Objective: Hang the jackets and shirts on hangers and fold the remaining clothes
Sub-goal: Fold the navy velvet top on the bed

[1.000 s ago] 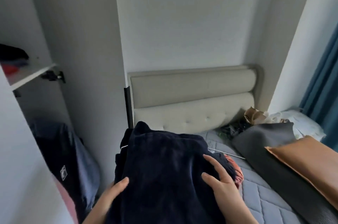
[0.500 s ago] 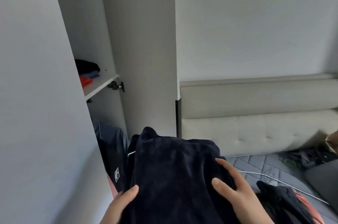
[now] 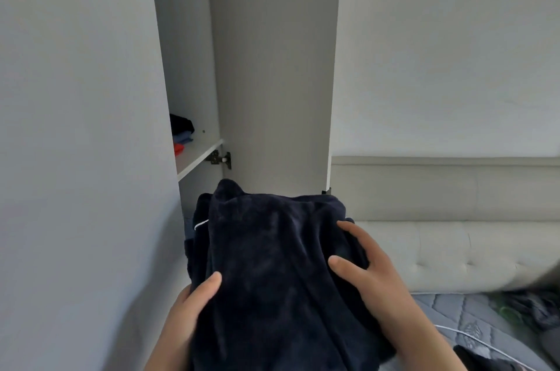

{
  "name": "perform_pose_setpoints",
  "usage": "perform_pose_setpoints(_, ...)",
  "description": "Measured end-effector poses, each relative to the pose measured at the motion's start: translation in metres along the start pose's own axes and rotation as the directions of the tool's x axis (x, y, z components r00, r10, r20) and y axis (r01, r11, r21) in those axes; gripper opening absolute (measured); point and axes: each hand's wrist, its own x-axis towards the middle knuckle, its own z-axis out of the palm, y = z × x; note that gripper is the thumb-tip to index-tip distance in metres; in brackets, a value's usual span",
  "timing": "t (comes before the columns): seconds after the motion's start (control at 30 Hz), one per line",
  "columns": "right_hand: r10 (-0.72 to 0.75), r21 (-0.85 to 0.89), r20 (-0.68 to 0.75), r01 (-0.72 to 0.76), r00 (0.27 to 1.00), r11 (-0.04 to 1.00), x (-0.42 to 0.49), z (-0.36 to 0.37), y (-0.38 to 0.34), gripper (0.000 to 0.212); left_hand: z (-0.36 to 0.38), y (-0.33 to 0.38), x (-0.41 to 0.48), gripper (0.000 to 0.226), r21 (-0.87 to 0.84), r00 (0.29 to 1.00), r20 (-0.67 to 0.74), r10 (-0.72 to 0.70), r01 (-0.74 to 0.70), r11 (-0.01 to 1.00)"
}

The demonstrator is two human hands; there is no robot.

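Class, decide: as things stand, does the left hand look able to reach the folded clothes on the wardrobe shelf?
Probably not yet: the left hand grips the navy bundle, which lies between it and the shelf.

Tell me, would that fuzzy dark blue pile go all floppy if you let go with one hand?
Probably floppy: the dark blue pile sags at its edges, and both the left hand and right hand steady it. Its plush nap likely grips rather than slips.
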Motion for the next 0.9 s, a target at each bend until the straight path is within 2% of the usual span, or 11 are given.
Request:
perform_pose_setpoints(0.13, -0.049, -0.030, -0.011, 0.049, 0.999, 0.998, 0.033, 0.013, 0.004, 0.056, 0.011, 0.006, 0.021, 0.048, -0.028, 0.993, -0.048, 0.106, -0.108, 0.994)
perform_pose_setpoints(0.2, -0.087, -0.040, -0.024, 0.086, 0.996, 0.995, 0.057, 0.017, 0.011, 0.059, 0.020, 0.008, 0.037, 0.045, 0.045, 0.975, -0.122, 0.188, -0.183, 0.982)
perform_pose_setpoints(0.33, -0.156, -0.016, 0.012, 0.156, 0.988, 0.988, 0.110, 0.026, 0.010, 0.061, 0.033, 0.028, 0.071, 0.026, 0.061, 0.929, -0.239, 0.284, -0.278, 0.959)
perform_pose_setpoints(0.5, -0.235, -0.002, 0.068, 0.235, 0.970, 0.972, 0.160, 0.033, 0.003, 0.067, 0.049, 0.053, 0.102, 0.029, 0.105, 0.874, -0.257, 0.413, -0.400, 0.910)
perform_pose_setpoints(0.57, -0.269, 0.005, 0.079, 0.269, 0.960, 0.963, 0.170, 0.036, -0.001, 0.066, 0.048, 0.058, 0.113, 0.034, 0.058, 0.884, -0.251, 0.395, -0.394, 0.917)
perform_pose_setpoints(0.67, -0.275, 0.046, 0.068, 0.272, 0.959, 0.961, 0.175, 0.041, -0.004, 0.052, 0.048, 0.065, 0.118, 0.044, -0.040, 0.909, -0.245, 0.337, -0.357, 0.933)
perform_pose_setpoints(0.8, -0.265, 0.025, 0.066, 0.264, 0.962, 0.964, 0.179, 0.043, -0.008, 0.064, 0.055, 0.069, 0.115, 0.050, -0.107, 0.893, -0.292, 0.342, -0.386, 0.916)
perform_pose_setpoints(0.9, -0.284, 0.026, 0.056, 0.283, 0.957, 0.959, 0.190, 0.043, -0.012, 0.060, 0.062, 0.069, 0.114, 0.048, -0.107, 0.910, -0.237, 0.341, -0.373, 0.922)
